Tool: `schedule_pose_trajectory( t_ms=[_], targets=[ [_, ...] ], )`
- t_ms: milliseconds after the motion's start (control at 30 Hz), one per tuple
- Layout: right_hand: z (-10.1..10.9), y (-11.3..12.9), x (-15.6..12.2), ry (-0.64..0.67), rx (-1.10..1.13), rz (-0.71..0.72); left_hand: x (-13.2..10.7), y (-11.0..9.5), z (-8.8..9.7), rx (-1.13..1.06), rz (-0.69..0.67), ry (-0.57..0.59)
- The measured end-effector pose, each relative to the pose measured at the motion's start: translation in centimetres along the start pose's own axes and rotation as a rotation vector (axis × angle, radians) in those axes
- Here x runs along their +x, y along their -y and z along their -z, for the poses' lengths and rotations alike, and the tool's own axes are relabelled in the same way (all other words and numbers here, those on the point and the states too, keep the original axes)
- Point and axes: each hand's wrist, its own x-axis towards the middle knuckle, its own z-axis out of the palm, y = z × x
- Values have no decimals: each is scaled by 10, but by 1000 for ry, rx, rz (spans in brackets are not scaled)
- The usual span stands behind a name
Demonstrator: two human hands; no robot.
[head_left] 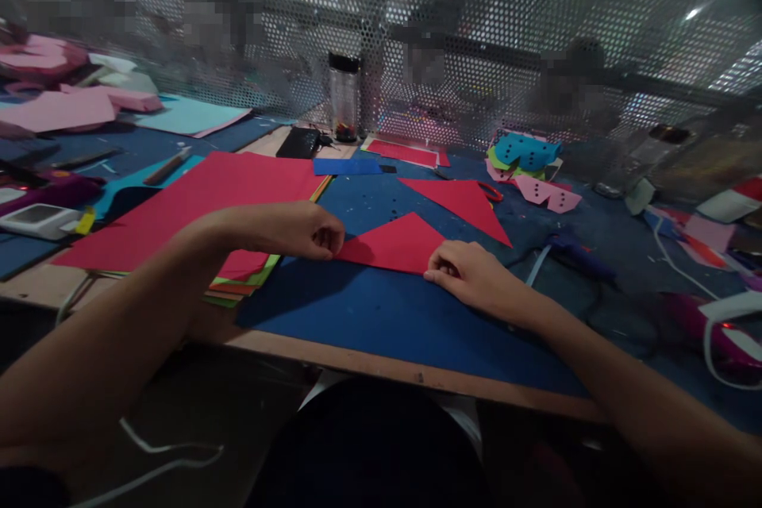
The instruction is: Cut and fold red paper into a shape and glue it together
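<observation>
Pinching one red piece (390, 244): left hand (298, 228), right hand (470, 276), each grip clamped on one corner.

Near mat (381, 316) free, paper stack (202, 194) at left

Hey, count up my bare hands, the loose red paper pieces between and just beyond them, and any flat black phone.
Bare hands: 2 (left hand, right hand)
Loose red paper pieces: 2 (red piece between hands, red triangle just beyond)
Flat black rectangular phone: 1
Total: 5
</observation>
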Motion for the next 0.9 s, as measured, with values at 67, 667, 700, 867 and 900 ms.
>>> schedule_pose_trajectory(
  t_ms=[67, 667, 700, 867, 900],
  targets=[
    [0, 0, 0, 1, 1, 1, -2, 0, 1, 12, 22, 4],
    [0, 3, 1, 9, 8, -25, -5, 0, 2, 47, 39, -10],
    [0, 3, 1, 9, 8, -27, -5, -2, 2, 55, 44, -12],
    [1, 3, 1, 12, 12, -41, -6, -9, 5, 58, 72, 2],
    [0, 3, 1, 11, 16, -39, -6, -10, 6, 53, 75, 6]
  ],
)
